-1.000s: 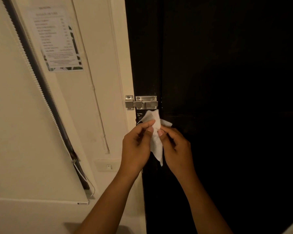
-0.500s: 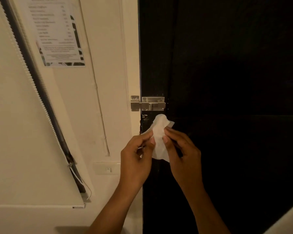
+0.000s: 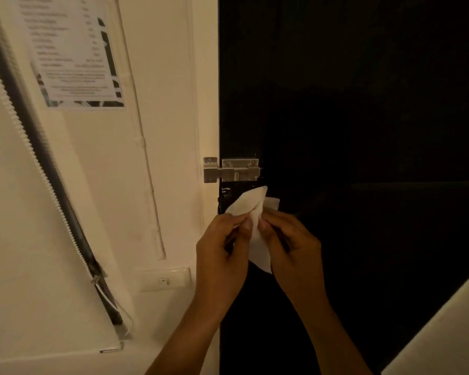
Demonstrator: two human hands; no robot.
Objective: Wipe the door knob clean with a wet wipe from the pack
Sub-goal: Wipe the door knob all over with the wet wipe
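Observation:
A white wet wipe (image 3: 255, 209) is pinched between my left hand (image 3: 222, 247) and my right hand (image 3: 293, 247), in front of the left edge of the dark door (image 3: 363, 131). Both hands grip the wipe with thumb and fingertips; its upper part sticks up and a lower flap hangs between the hands. Just above the wipe a silver slide bolt (image 3: 232, 169) joins the door to the frame. The door knob cannot be made out; the hands and wipe cover that area. The wipe pack is out of view.
A cream wall (image 3: 168, 104) lies left of the door, with a printed notice (image 3: 73, 52), a thin cable duct (image 3: 146, 158) and a light switch (image 3: 164, 280). A roller blind with a beaded chain (image 3: 52, 185) slants at far left. A pale surface edge (image 3: 444, 334) shows at bottom right.
The view has shifted a little, so the door edge and bolt sit further right in the frame. My hands keep working the wipe between the fingers; its top has been pulled taller.

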